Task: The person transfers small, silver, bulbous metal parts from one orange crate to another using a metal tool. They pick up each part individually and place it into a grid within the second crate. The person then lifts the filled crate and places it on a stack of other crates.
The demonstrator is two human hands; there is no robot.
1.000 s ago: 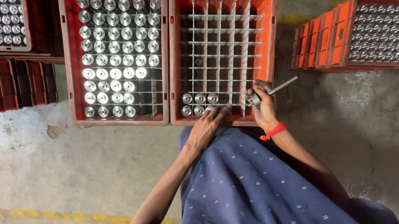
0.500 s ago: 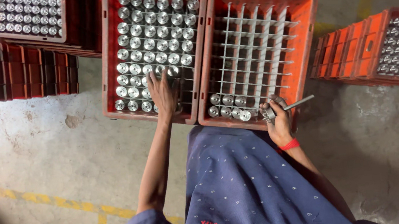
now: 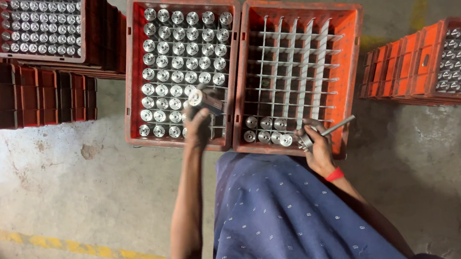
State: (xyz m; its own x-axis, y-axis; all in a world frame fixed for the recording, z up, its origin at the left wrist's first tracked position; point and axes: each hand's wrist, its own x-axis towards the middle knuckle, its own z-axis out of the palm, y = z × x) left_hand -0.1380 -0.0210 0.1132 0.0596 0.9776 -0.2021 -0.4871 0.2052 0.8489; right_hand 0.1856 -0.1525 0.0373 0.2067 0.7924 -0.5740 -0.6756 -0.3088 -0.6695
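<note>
Two orange crates stand side by side in front of me. The left crate (image 3: 132, 71) is packed with several silver metal cylinders standing on end. My left hand (image 3: 198, 118) is over its near right corner and grips one metal cylinder (image 3: 196, 97), lifted above the rows. The right crate (image 3: 353, 36) has a white grid divider, with a few cylinders (image 3: 268, 131) only along its near row. At that crate's near edge my right hand (image 3: 317, 148) holds a thin metal rod tool (image 3: 337, 127) that points right.
More orange crates of cylinders stand at the right (image 3: 457, 60) and at the top left (image 3: 39, 24). Dark red empty crates (image 3: 15, 95) are stacked on the left. The concrete floor has yellow painted lines (image 3: 83, 250). My blue dotted shirt fills the bottom centre.
My left hand went from the right crate's near edge to the left crate, reached in among the cylinders, and now has one lifted out. The right hand stayed at the right crate.
</note>
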